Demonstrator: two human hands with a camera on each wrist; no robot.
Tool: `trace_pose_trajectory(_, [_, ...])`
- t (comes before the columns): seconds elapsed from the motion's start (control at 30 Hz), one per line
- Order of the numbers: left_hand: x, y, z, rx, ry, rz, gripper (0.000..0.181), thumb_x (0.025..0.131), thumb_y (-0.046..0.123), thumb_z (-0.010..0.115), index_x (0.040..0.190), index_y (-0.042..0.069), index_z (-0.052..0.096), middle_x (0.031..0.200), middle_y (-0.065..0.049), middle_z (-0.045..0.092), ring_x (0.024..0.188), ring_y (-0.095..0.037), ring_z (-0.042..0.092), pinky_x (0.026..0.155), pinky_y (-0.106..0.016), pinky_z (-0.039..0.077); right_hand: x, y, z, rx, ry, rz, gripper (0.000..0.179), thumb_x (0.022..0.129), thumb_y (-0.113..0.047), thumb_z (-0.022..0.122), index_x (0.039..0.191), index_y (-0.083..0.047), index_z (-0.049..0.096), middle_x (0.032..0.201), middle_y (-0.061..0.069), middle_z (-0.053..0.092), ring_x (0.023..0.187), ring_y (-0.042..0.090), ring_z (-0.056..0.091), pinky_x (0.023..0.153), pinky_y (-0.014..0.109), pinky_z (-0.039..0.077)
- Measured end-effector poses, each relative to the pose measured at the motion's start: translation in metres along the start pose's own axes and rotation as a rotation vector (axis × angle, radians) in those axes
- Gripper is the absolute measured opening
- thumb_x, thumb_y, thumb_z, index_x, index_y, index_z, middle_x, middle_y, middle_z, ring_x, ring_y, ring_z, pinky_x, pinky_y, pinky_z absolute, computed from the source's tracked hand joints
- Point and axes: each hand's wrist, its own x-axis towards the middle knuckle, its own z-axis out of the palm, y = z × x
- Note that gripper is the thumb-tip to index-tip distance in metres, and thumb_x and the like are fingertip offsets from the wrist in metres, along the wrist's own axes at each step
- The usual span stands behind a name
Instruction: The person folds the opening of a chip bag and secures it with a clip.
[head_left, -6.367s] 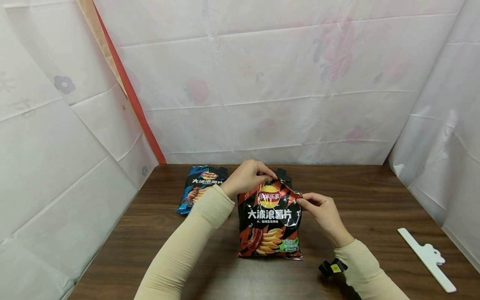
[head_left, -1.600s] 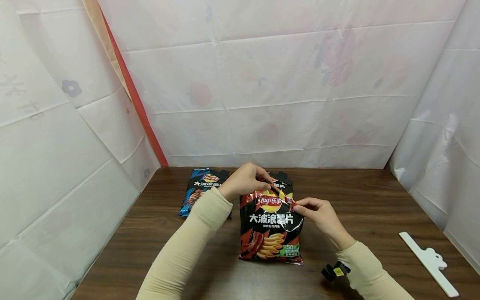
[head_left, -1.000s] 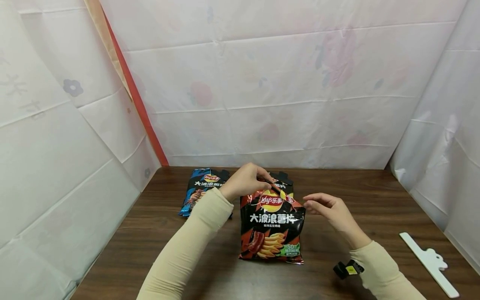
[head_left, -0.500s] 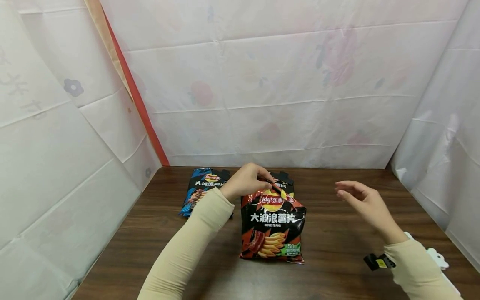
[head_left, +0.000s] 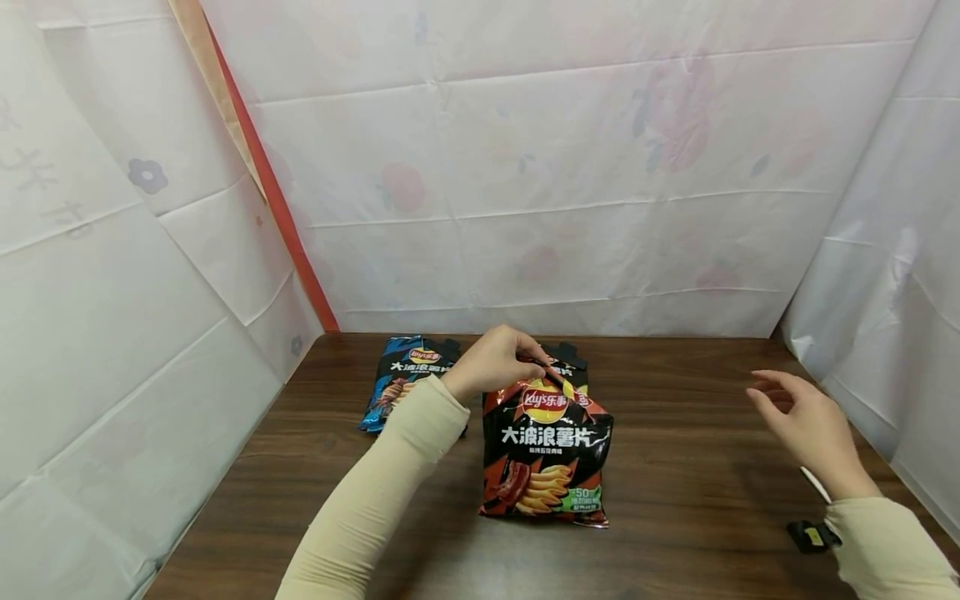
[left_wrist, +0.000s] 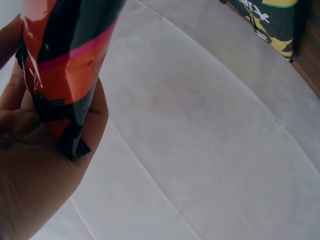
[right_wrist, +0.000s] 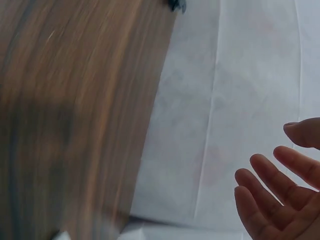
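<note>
A red and black chip bag (head_left: 543, 467) stands upright on the table, its top corner folded over. My left hand (head_left: 489, 365) pinches that folded top; in the left wrist view the bag (left_wrist: 75, 55) lies between thumb and fingers. At the right, my right hand (head_left: 813, 425) is in the air with loosely bent fingers and nothing in them; the right wrist view shows its fingers (right_wrist: 267, 197) spread. Beneath the right wrist, a sliver of the white bag clip (head_left: 815, 485) shows; hand and sleeve hide the rest.
A blue chip bag (head_left: 393, 387) with a black clip (head_left: 448, 348) lies at the back left. Behind the red bag is another dark bag (head_left: 561, 372) with a black clip (head_left: 570, 356). A white sheet (head_left: 600, 183) hangs behind the brown table (head_left: 690, 467).
My right hand has let go of the bag's right top corner and moved right, over the white clip. My left hand stays on the top, which is now folded over.
</note>
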Motion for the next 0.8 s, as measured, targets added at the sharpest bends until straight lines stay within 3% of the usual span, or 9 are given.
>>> trace_pose_trajectory(0.03, [0.0, 0.0, 0.0, 0.0, 0.0, 0.0, 0.014, 0.092, 0.013, 0.069, 0.104, 0.014, 0.077, 0.108, -0.005, 0.073, 0.048, -0.009, 0.039, 0.053, -0.024, 0.037, -0.001, 0.004, -0.002, -0.009, 0.0, 0.009, 0.037, 0.096, -0.022, 0.064, 0.124, 0.002, 0.062, 0.105, 0.026, 0.068, 0.082, 0.037, 0.066, 0.06, 0.014, 0.04])
trace_pose_trajectory(0.1, [0.0, 0.0, 0.0, 0.005, 0.001, 0.002, 0.014, 0.092, 0.013, 0.069, 0.104, 0.014, 0.077, 0.109, -0.005, 0.073, 0.048, -0.01, 0.038, 0.053, -0.025, 0.037, -0.004, 0.013, -0.006, -0.034, 0.003, 0.033, 0.038, 0.096, -0.022, 0.063, 0.123, 0.003, 0.061, 0.104, 0.027, 0.067, 0.083, 0.041, 0.064, 0.059, 0.017, 0.039])
trace_pose_trajectory(0.13, [0.0, 0.0, 0.0, 0.01, 0.002, 0.003, 0.014, 0.092, 0.013, 0.069, 0.104, 0.014, 0.077, 0.109, -0.004, 0.073, 0.048, -0.01, 0.038, 0.053, -0.025, 0.037, -0.005, 0.018, -0.009, -0.05, 0.006, 0.047, 0.038, 0.096, -0.023, 0.062, 0.123, 0.004, 0.061, 0.104, 0.028, 0.067, 0.081, 0.038, 0.065, 0.059, 0.019, 0.039])
trace_pose_trajectory(0.27, [0.0, -0.001, 0.0, 0.013, 0.005, 0.003, 0.014, 0.092, 0.014, 0.069, 0.104, 0.014, 0.077, 0.11, -0.004, 0.072, 0.052, -0.01, 0.043, 0.055, -0.025, 0.039, -0.011, 0.033, -0.016, -0.109, 0.007, 0.115, 0.041, 0.098, -0.025, 0.059, 0.122, 0.008, 0.059, 0.104, 0.032, 0.065, 0.081, 0.042, 0.065, 0.062, 0.04, 0.046])
trace_pose_trajectory(0.37, [0.0, -0.001, 0.0, 0.012, 0.005, 0.004, 0.014, 0.092, 0.014, 0.069, 0.103, 0.015, 0.077, 0.109, -0.004, 0.073, 0.054, -0.009, 0.046, 0.057, -0.024, 0.04, -0.015, 0.042, -0.018, -0.138, -0.014, 0.177, 0.043, 0.099, -0.025, 0.057, 0.121, 0.012, 0.056, 0.108, 0.036, 0.062, 0.086, 0.051, 0.063, 0.065, 0.053, 0.046])
trace_pose_trajectory(0.8, [0.001, -0.001, 0.001, 0.032, 0.021, -0.005, 0.014, 0.092, 0.014, 0.069, 0.103, 0.014, 0.077, 0.11, -0.003, 0.073, 0.051, -0.009, 0.04, 0.055, -0.025, 0.038, -0.037, 0.075, -0.023, -0.216, -0.115, 0.31, 0.042, 0.095, -0.023, 0.057, 0.115, 0.014, 0.056, 0.105, 0.035, 0.064, 0.08, 0.048, 0.062, 0.058, 0.042, 0.041])
